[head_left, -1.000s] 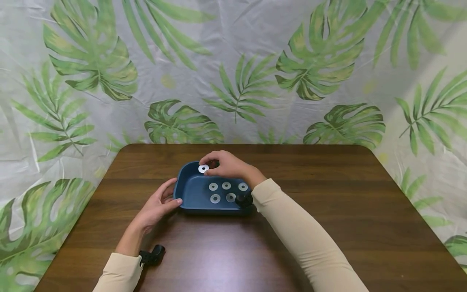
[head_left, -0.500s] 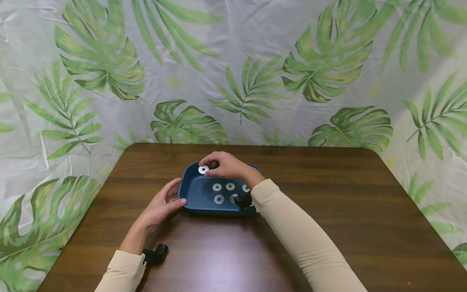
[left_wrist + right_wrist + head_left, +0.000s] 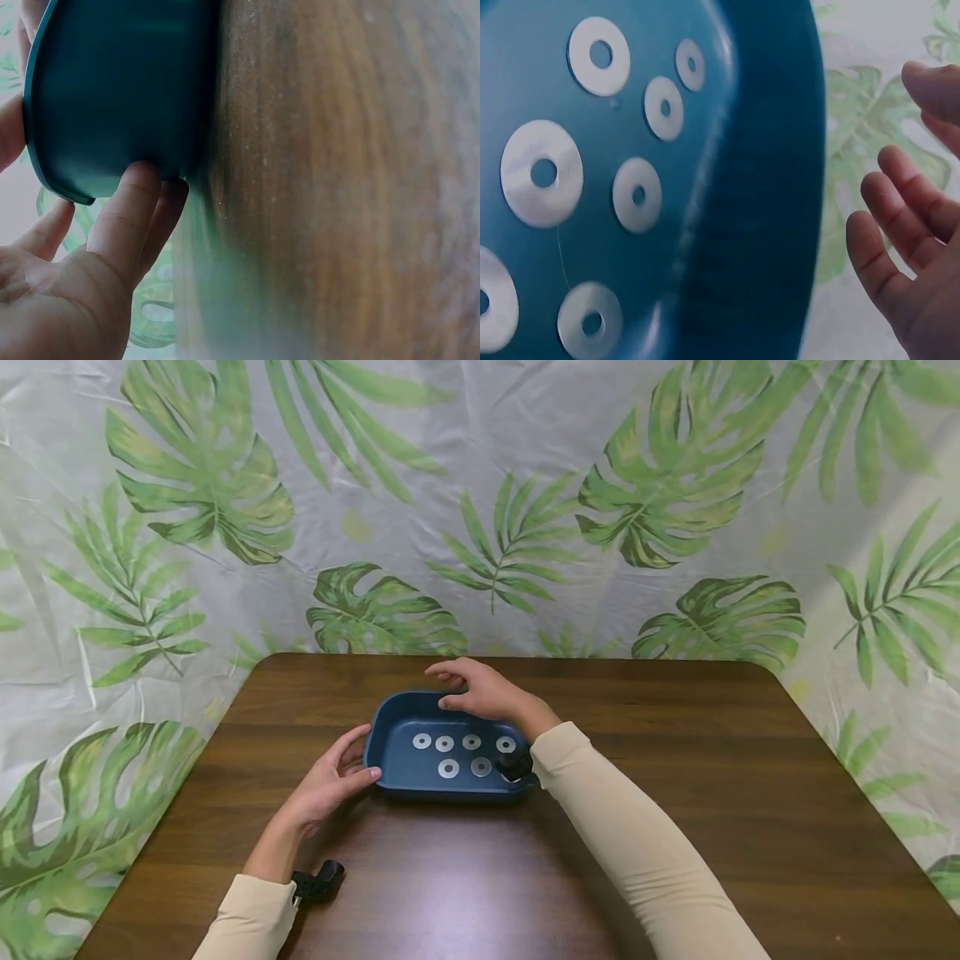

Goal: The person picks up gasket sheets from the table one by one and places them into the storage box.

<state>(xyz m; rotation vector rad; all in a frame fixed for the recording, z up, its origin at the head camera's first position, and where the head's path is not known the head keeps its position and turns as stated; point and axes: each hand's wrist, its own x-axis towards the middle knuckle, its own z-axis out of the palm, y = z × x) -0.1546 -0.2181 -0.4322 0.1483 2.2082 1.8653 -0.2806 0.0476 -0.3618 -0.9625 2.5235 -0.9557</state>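
A deep blue tray (image 3: 401, 768) stands on the wooden table with several flat metal washers lying in rows on its floor. My left hand (image 3: 326, 785) holds the tray's left end, its thumb at the near left corner of the rim and fingertips (image 3: 141, 176) against the outer wall. Over the far rim, my right hand (image 3: 487, 689) hovers with thumb and fingers apart and nothing between them. The leftmost washer (image 3: 422, 741) lies flat in the back row. A black wrist camera (image 3: 515, 762) partly hides the tray's right end.
The brown wooden table (image 3: 675, 760) extends around the tray on all sides. Behind its far edge hangs a pale cloth (image 3: 517, 435) printed with green leaves. Another black wrist camera (image 3: 318, 882) sits on the left wrist, low over the table.
My right hand has let go of the washer it pinched; that washer now lies at the row's left end. The hand has lifted back and rightward. My left hand keeps its place.
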